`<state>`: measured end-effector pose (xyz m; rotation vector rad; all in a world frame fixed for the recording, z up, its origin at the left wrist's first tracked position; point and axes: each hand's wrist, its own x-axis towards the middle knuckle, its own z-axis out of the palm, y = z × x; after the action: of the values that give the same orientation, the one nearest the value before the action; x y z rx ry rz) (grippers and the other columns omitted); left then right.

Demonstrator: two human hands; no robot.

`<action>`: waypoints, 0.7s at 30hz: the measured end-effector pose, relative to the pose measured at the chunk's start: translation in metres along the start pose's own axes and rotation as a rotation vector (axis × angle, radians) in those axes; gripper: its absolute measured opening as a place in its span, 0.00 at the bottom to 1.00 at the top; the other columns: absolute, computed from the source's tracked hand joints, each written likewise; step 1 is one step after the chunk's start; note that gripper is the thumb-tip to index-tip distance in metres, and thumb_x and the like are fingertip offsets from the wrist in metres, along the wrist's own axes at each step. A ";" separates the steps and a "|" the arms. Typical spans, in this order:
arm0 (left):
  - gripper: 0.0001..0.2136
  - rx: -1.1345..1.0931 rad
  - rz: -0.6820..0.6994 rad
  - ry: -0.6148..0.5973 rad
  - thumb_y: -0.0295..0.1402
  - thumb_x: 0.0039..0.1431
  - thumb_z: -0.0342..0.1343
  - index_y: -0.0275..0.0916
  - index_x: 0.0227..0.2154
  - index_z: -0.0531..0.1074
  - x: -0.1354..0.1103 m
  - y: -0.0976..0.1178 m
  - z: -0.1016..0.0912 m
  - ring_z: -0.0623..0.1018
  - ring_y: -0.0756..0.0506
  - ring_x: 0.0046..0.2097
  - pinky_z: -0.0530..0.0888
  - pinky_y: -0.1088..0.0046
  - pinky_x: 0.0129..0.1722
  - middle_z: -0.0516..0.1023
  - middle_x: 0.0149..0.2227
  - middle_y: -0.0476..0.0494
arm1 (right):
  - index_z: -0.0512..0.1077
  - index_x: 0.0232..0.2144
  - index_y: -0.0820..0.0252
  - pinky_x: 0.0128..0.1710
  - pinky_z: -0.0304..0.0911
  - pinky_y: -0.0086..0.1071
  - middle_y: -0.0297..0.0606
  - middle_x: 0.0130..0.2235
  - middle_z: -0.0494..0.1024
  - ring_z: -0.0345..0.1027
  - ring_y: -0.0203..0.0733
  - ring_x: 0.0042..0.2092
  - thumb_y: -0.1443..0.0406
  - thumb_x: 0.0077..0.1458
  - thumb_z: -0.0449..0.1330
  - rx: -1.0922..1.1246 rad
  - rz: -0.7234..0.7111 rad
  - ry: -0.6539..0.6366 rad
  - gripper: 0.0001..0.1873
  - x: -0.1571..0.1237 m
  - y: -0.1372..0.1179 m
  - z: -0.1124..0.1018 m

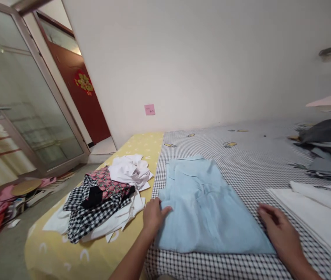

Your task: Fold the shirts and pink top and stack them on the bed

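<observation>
A light blue shirt [203, 206] lies partly folded on the checked bed cover, its wide end toward me and some wrinkles across its middle. My left hand [153, 216] rests at the shirt's left edge, thumb spread apart from the fingers and over the cloth. Beside the right edge is my right hand [282, 231], fingers loosely bent and apart, with nothing seen in it. Whether its fingertips touch the cloth is hard to tell.
Left on the yellow sheet [95, 258] is a clothes pile with a black-and-white checked garment [95, 221] and a white one [132, 171]. White folded cloth [323, 210] lies right, dark clothes [328, 130] beyond it. A wall [197, 66] borders the bed's far side.
</observation>
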<state>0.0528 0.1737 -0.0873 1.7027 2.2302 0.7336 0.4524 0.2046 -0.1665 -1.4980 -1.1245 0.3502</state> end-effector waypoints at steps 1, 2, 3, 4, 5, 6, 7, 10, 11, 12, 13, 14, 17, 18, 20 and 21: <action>0.09 0.007 -0.017 0.012 0.37 0.54 0.60 0.38 0.35 0.73 -0.001 0.005 0.001 0.77 0.37 0.45 0.68 0.63 0.45 0.79 0.40 0.37 | 0.76 0.39 0.54 0.50 0.70 0.48 0.42 0.42 0.82 0.76 0.53 0.42 0.44 0.48 0.57 0.004 0.005 -0.047 0.26 0.000 0.000 -0.001; 0.05 0.005 -0.028 0.024 0.33 0.55 0.58 0.39 0.33 0.72 -0.003 0.010 0.000 0.77 0.37 0.44 0.68 0.63 0.45 0.79 0.38 0.38 | 0.76 0.38 0.55 0.51 0.69 0.49 0.42 0.42 0.82 0.75 0.53 0.43 0.43 0.46 0.58 0.009 0.017 -0.090 0.26 -0.001 -0.001 -0.002; 0.02 -0.005 -0.027 0.035 0.30 0.56 0.56 0.39 0.32 0.71 -0.004 0.014 -0.001 0.77 0.38 0.43 0.67 0.62 0.45 0.78 0.36 0.38 | 0.77 0.38 0.55 0.52 0.68 0.49 0.43 0.43 0.82 0.75 0.54 0.44 0.43 0.45 0.58 0.017 0.038 -0.120 0.27 -0.001 -0.003 -0.002; 0.01 -0.023 -0.010 0.046 0.29 0.56 0.55 0.40 0.31 0.70 -0.006 0.018 -0.003 0.76 0.38 0.44 0.67 0.62 0.46 0.78 0.37 0.39 | 0.77 0.38 0.55 0.53 0.67 0.50 0.43 0.43 0.82 0.75 0.54 0.44 0.42 0.45 0.58 0.024 0.058 -0.131 0.27 -0.002 -0.006 -0.003; 0.01 -0.048 0.021 0.055 0.28 0.56 0.55 0.40 0.31 0.70 -0.008 0.022 -0.006 0.76 0.38 0.46 0.66 0.61 0.49 0.78 0.39 0.40 | 0.77 0.38 0.55 0.54 0.66 0.50 0.43 0.44 0.81 0.74 0.55 0.44 0.42 0.45 0.58 0.031 0.082 -0.133 0.28 -0.003 -0.008 -0.003; 0.02 -0.079 0.059 0.063 0.28 0.56 0.55 0.41 0.31 0.70 -0.009 0.026 -0.008 0.74 0.38 0.50 0.65 0.60 0.52 0.78 0.42 0.40 | 0.76 0.39 0.55 0.54 0.65 0.51 0.43 0.44 0.81 0.74 0.55 0.44 0.42 0.44 0.58 0.040 0.107 -0.134 0.28 -0.003 -0.010 -0.004; 0.02 -0.117 0.097 0.069 0.28 0.56 0.55 0.42 0.32 0.70 -0.009 0.030 -0.011 0.73 0.38 0.54 0.64 0.60 0.55 0.77 0.46 0.40 | 0.76 0.39 0.54 0.55 0.65 0.51 0.43 0.44 0.81 0.74 0.55 0.44 0.42 0.44 0.58 0.048 0.130 -0.132 0.28 -0.004 -0.010 -0.004; 0.02 -0.252 0.145 0.041 0.33 0.61 0.54 0.43 0.36 0.69 -0.001 0.039 -0.011 0.73 0.41 0.55 0.67 0.65 0.54 0.77 0.51 0.43 | 0.76 0.39 0.53 0.54 0.65 0.51 0.43 0.43 0.81 0.74 0.56 0.45 0.43 0.44 0.59 0.058 0.152 -0.129 0.27 -0.003 -0.010 -0.005; 0.04 -0.291 0.128 0.017 0.36 0.63 0.52 0.43 0.37 0.68 0.004 0.040 -0.008 0.76 0.43 0.50 0.70 0.67 0.49 0.78 0.46 0.44 | 0.76 0.39 0.53 0.54 0.65 0.51 0.42 0.42 0.82 0.75 0.56 0.44 0.43 0.44 0.59 0.056 0.146 -0.131 0.27 -0.003 -0.009 -0.005; 0.06 -0.319 0.097 -0.013 0.38 0.64 0.50 0.43 0.38 0.68 0.009 0.040 -0.003 0.78 0.44 0.43 0.72 0.69 0.43 0.79 0.40 0.46 | 0.76 0.38 0.53 0.53 0.66 0.51 0.42 0.41 0.82 0.75 0.55 0.43 0.43 0.45 0.59 0.051 0.136 -0.135 0.26 -0.003 -0.009 -0.005; 0.07 -0.332 0.056 -0.042 0.38 0.64 0.50 0.42 0.37 0.68 0.015 0.040 0.003 0.78 0.45 0.37 0.72 0.70 0.37 0.78 0.34 0.48 | 0.77 0.37 0.53 0.52 0.66 0.50 0.41 0.40 0.82 0.75 0.55 0.42 0.44 0.45 0.59 0.045 0.122 -0.141 0.25 -0.003 -0.009 -0.005; 0.06 -0.332 0.012 -0.066 0.37 0.63 0.51 0.41 0.34 0.68 0.021 0.038 0.010 0.77 0.45 0.32 0.71 0.71 0.33 0.76 0.29 0.49 | 0.77 0.36 0.53 0.52 0.67 0.50 0.41 0.40 0.82 0.75 0.55 0.42 0.44 0.45 0.59 0.040 0.107 -0.146 0.24 -0.002 -0.009 -0.005; 0.07 -0.278 -0.083 -0.084 0.29 0.54 0.57 0.41 0.24 0.65 0.031 0.031 0.030 0.75 0.45 0.30 0.70 0.72 0.31 0.70 0.23 0.51 | 0.78 0.34 0.52 0.49 0.68 0.48 0.41 0.39 0.83 0.75 0.54 0.40 0.45 0.46 0.58 0.006 0.080 -0.151 0.22 -0.002 -0.010 -0.006; 0.07 -0.254 -0.095 -0.070 0.27 0.52 0.58 0.41 0.24 0.65 0.032 0.029 0.035 0.75 0.45 0.31 0.70 0.71 0.34 0.70 0.24 0.50 | 0.78 0.34 0.52 0.48 0.69 0.48 0.41 0.39 0.83 0.75 0.54 0.41 0.45 0.46 0.58 -0.005 0.077 -0.148 0.22 -0.002 -0.011 -0.006; 0.04 -0.209 -0.087 -0.031 0.27 0.51 0.58 0.40 0.27 0.68 0.031 0.025 0.041 0.76 0.43 0.36 0.71 0.68 0.40 0.72 0.28 0.48 | 0.78 0.34 0.52 0.47 0.69 0.48 0.41 0.40 0.83 0.75 0.54 0.41 0.46 0.46 0.58 -0.006 0.064 -0.140 0.21 -0.002 -0.012 -0.005; 0.04 -0.190 -0.072 -0.010 0.27 0.51 0.58 0.40 0.30 0.69 0.030 0.023 0.042 0.76 0.42 0.39 0.71 0.65 0.43 0.73 0.31 0.47 | 0.78 0.34 0.53 0.48 0.68 0.47 0.41 0.40 0.83 0.75 0.54 0.42 0.47 0.46 0.59 0.008 0.055 -0.137 0.21 -0.002 -0.013 -0.005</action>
<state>0.0827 0.2172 -0.1072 1.5260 2.1269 0.8862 0.4496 0.1986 -0.1543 -1.5181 -1.1898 0.5010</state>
